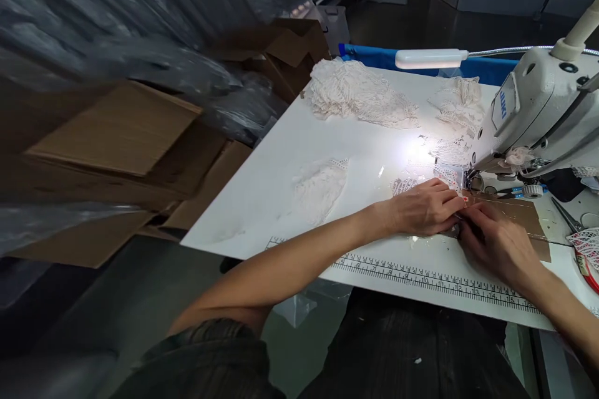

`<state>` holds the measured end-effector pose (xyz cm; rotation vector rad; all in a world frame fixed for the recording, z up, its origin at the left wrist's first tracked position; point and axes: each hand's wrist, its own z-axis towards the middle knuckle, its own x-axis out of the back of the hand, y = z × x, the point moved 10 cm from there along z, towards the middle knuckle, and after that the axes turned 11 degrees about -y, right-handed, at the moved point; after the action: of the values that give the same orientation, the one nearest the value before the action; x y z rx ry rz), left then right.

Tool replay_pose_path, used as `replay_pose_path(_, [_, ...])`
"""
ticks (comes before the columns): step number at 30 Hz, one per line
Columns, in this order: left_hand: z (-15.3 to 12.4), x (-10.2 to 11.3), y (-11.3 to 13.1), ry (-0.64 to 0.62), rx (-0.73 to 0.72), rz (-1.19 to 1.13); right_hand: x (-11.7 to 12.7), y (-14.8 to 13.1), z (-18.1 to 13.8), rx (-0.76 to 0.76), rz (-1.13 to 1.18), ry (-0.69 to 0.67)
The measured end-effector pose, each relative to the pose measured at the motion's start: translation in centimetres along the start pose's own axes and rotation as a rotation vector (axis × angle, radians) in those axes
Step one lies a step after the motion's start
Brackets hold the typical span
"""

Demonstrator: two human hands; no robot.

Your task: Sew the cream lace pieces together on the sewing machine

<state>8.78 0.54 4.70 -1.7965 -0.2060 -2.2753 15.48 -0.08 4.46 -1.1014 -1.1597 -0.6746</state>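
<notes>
My left hand (425, 207) and my right hand (496, 242) meet on the white sewing table (281, 193), just in front of the needle area of a white sewing machine (538, 118). Both hands have their fingers pinched together on a small piece where their tips touch; it is too small and hidden to name. A brown paper sheet (524, 215) lies under and beside my right hand. Strips of white lace (449, 153) run from the machine's foot toward my left hand.
Piles of cream lace (360, 93) sit at the far side of the table, a smaller pile (322, 187) nearer. A ruler (435, 277) is printed along the front edge. Scissors (566, 215) lie right. Cardboard boxes (126, 137) stand on the left. A lamp (430, 58) shines down.
</notes>
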Motion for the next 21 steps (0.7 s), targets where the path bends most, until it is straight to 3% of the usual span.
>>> replay_pose_path(3, [-0.5, -0.2, -0.2, 0.019, -0.017, -0.041, 0.7, 1.0, 0.7, 0.147, 0.128, -0.065])
replay_pose_path(6, [-1.0, 0.8, -0.3, 0.135, -0.022, -0.061, 1.1, 3.8, 1.2, 0.070, 0.116, -0.024])
replay_pose_path(9, [-1.2, 1.7, -0.2, 0.229, -0.017, -0.076, 0.8, 5.0, 1.2, 0.052, 0.123, 0.067])
replay_pose_path(16, [-1.0, 2.1, -0.3, 0.246, 0.003, -0.075, 0.5, 4.0, 0.3, 0.184, 0.142, 0.136])
replay_pose_path(21, [-0.8, 1.5, -0.2, 0.223, -0.017, -0.055, 0.1, 3.0, 0.1, 0.233, -0.010, 0.095])
